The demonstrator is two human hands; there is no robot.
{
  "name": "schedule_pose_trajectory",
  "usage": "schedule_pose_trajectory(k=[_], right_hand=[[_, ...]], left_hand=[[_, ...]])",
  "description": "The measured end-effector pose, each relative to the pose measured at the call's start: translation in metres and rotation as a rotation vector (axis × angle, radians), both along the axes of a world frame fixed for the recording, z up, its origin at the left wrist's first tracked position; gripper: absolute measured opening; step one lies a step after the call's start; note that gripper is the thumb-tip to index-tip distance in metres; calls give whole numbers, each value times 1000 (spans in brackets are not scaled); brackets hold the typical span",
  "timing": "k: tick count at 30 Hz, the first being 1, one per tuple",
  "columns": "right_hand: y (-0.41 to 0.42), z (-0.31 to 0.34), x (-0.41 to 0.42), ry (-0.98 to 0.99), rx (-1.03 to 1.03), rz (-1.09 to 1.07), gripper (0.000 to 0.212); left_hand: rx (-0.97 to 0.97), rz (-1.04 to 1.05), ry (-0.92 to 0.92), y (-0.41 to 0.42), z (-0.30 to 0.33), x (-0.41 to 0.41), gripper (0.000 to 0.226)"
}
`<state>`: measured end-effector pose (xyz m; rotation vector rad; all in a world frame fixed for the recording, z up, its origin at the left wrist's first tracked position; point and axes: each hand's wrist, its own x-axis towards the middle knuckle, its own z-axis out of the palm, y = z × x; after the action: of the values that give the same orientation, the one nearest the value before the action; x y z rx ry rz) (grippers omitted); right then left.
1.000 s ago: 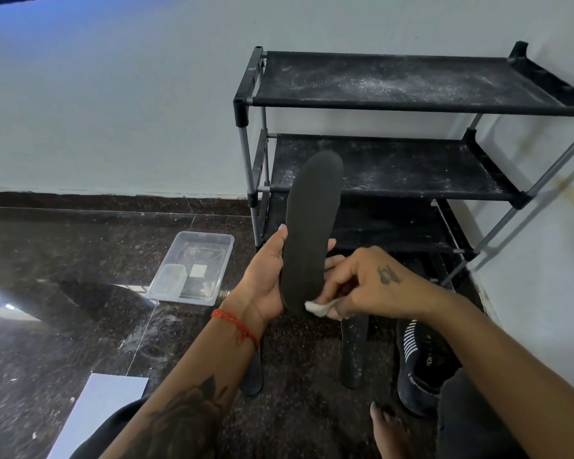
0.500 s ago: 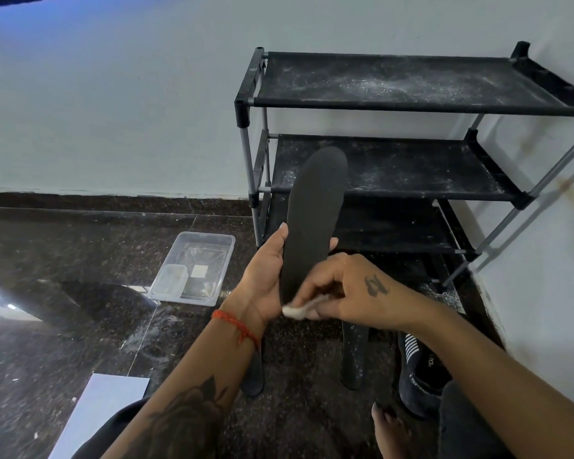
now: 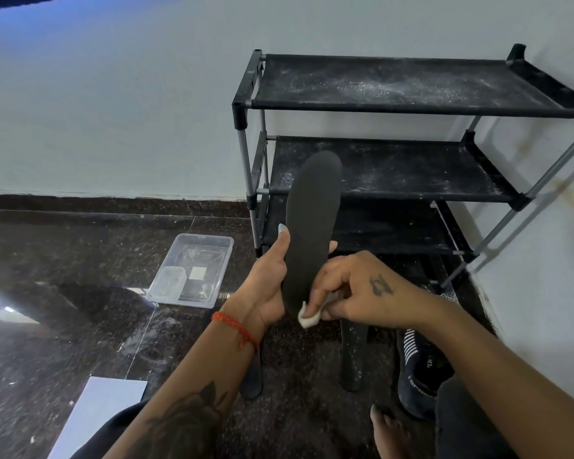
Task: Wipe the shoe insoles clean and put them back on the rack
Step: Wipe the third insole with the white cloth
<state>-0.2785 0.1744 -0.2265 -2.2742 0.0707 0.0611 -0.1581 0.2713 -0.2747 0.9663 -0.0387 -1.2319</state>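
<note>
Two hands: left (image 3: 265, 286) gripped insole (image 3: 310, 226); right (image 3: 352, 289) pinched wipe (image 3: 307, 315), mostly hidden; shoe (image 3: 418, 369) lettering illegible

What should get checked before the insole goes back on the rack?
1. Insole held firmly: ok, the left hand grips its lower part and it stands upright.
2. Wipe still in use: ok, the right hand pinches it against the insole's bottom end.
3. Insole fully clean: cannot tell, its front looks plain dark, its back is hidden.
4. Rack shelves clean enough: not ok, the top and middle shelves show white dust.
5. Room on the rack: ok, the shelves in view hold nothing.
6. Other insoles done: cannot tell, two lie on the floor, one speckled white.
</note>
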Motion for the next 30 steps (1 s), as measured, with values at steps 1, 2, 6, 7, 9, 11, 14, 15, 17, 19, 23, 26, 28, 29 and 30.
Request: schedule_pose_trajectory(k=[1,2,6,7,9,11,14,15,17,19,23,26,28,29,30], right_hand=[[-5,0,-1,-22,-35,-57,24],[-11,0,0,-78,-66,-152,24],[-28,-9,6,-389,-95,-619,23],[-31,-12,8,-406,-121,-677,22],[-33,-20,13,-377,-141,-708,22],[-31,-26,16,-332,-114,-684,21],[-28,-29,17,-281,-38,-654,21],[-27,-28,17,-263,-18,-639,21],[-24,-26,15,-222,1,-599,20],[-20,-23,14,-172,38,-570,19],[-10,-15,9,-43,169,-496,23],[-5,-9,1,76,169,-385,19],[-3,-7,-4,140,120,-324,14],[-1,-6,-6,170,99,-305,14],[2,-5,-8,195,96,-293,16]], left_hand=[[9,10,-16,-1,-1,0,67],[14,19,-31,-2,-2,0,66],[4,49,-52,-4,-2,-3,59],[8,38,-69,-5,-2,-4,59],[21,28,-87,-5,-3,-5,61],[34,32,-85,-4,-1,-6,60],[71,60,-74,-3,-1,-4,56],[85,67,-87,-2,-1,-4,55],[103,75,-127,-2,-2,-2,53],[113,92,-142,-1,-2,-1,53],[41,64,-73,-1,-3,1,62],[-29,83,27,-2,-6,4,65],[-46,107,61,-3,-8,6,65],[-37,118,55,-3,-8,6,64],[-30,129,44,-3,-8,6,63]])
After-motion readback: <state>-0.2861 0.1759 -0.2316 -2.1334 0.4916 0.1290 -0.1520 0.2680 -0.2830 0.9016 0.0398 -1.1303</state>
